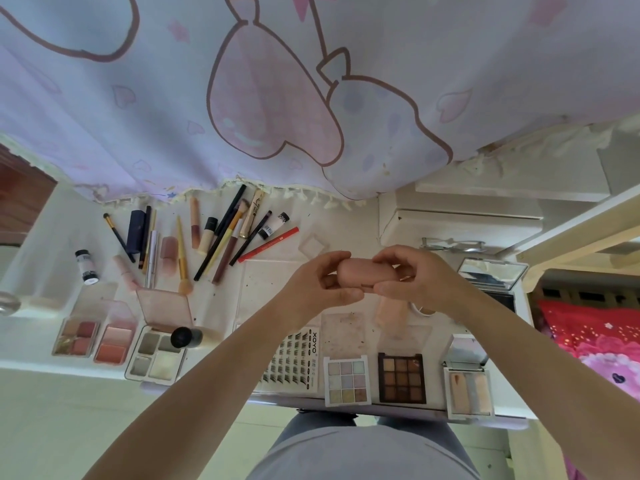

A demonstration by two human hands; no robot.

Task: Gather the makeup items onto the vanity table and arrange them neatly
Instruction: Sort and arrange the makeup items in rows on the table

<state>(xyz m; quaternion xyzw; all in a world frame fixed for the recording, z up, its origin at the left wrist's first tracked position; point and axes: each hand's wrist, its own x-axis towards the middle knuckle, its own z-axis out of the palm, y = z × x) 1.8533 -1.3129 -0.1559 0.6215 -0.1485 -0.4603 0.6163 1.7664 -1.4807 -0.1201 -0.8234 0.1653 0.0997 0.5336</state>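
Both my hands hold one pink rounded compact case above the middle of the white vanity table. My left hand grips its left end and my right hand grips its right end. Along the table's front edge lie open palettes: a red-toned quad, a blush duo, a pale quad, a false-lash sheet, a pastel grid palette, a brown grid palette and a concealer palette. Brushes and pencils lie scattered at the back left.
A lilac printed curtain hangs over the table's back edge. A small white bottle lies at the left. A black round-capped bottle rests by the pale quad. An open mirror compact sits at the right, with red bedding beyond.
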